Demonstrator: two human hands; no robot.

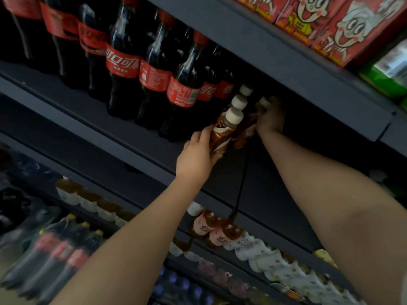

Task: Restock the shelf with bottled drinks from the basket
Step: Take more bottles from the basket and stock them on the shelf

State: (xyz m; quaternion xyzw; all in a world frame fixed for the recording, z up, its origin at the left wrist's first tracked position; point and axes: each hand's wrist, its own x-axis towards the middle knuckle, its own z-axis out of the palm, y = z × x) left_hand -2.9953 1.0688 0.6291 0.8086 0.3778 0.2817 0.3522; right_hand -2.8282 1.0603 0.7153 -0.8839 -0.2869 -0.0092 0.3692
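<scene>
Both my arms reach up to a dark shelf. My left hand grips a brown coffee bottle with a white cap at the front of a short row of the same bottles. My right hand is deeper in the shelf and holds another brown, white-capped bottle beside that row. The basket is not in view.
Cola bottles with red labels stand to the left of the coffee row. Red cartoon cartons sit on the shelf above. Tea bottles and more cola fill the lower shelves. A thin dark cord hangs in front.
</scene>
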